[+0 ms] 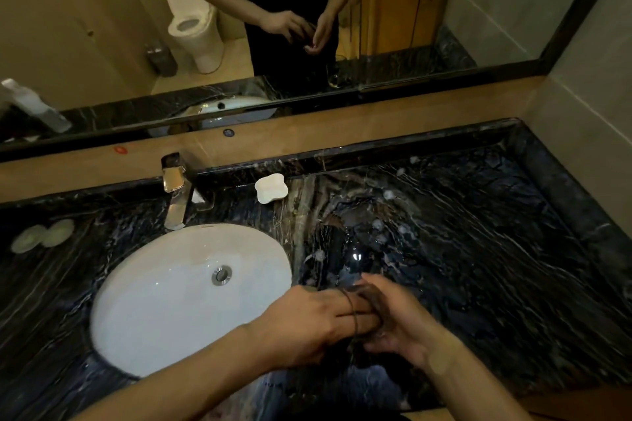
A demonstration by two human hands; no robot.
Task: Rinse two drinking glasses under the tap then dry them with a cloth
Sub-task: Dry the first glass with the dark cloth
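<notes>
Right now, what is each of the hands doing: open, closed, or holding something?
Left hand: fingers reach into the drinking glass; grip cannot be told.
Right hand: curled round the glass, holding it.

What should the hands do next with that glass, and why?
Probably carry the glass left, toward the sink and under the tap. The left hand and right hand hold it over the dark counter, beside the basin, and no water is running. No cloth shows, so rinsing seems to come first. A second glass stands on the counter behind.
</notes>
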